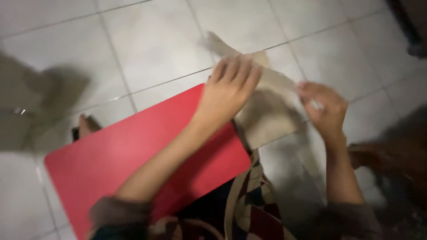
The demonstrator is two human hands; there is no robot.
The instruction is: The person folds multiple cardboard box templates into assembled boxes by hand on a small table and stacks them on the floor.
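My left hand [229, 89] lies with fingers spread on a beige piece of cloth [267, 118], pressing its upper part just past the edge of a red board [129, 155]. My right hand [327, 109] pinches the cloth's right edge between thumb and fingers. The cloth hangs off the red board's far corner, above the white tiled floor [151, 40]. The picture is blurred by motion.
A patchwork fabric with a beige strap [251, 200] lies on my lap below the board. A dim beige shape [26, 106] sits at the left on the floor. Dark objects [396, 155] stand at the right edge.
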